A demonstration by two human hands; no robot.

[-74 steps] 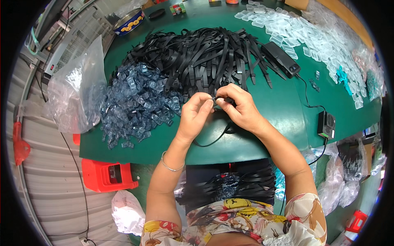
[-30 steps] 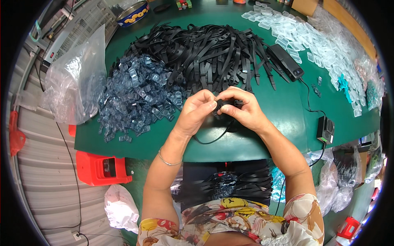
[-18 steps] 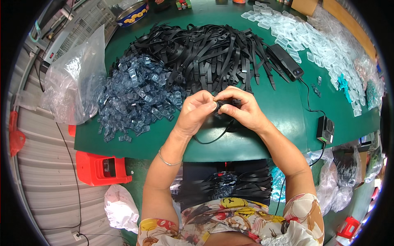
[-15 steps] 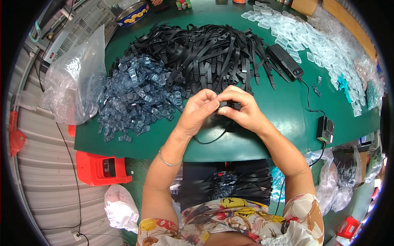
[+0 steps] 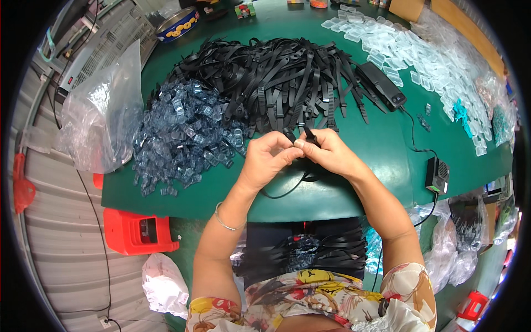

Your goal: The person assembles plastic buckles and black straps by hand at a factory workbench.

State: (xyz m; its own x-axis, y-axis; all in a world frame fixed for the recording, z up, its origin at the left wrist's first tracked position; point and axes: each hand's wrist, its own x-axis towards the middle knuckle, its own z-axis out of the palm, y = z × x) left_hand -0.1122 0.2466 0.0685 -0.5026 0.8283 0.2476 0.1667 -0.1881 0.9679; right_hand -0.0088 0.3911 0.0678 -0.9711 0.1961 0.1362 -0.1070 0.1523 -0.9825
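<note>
My left hand (image 5: 266, 160) and my right hand (image 5: 333, 154) meet over the table's near part, just in front of the heap of black straps (image 5: 276, 72). Between the pinched fingertips of both is a black strap (image 5: 311, 135), one end poking up past the right fingers. The fingers cover most of it. Left of the straps, a pile of see-through blue-grey plastic buckles (image 5: 182, 130) spreads toward my left hand. A thin black cord (image 5: 285, 192) curves on the table under my hands. More black straps (image 5: 332, 252) lie across my lap with some bluish buckles.
Many clear plastic pieces (image 5: 409, 55) cover the table's far right. A black device (image 5: 381, 86) is wired to a black box (image 5: 437, 174) at the right edge. Plastic bag (image 5: 102, 113) and blue tin (image 5: 177, 25) stand left; a red stool (image 5: 127, 232) is below the table.
The fingers have shifted their grip, and a strap end now points upward between them. My hands appear slightly lower in view, and the whole picture has tilted a little.
</note>
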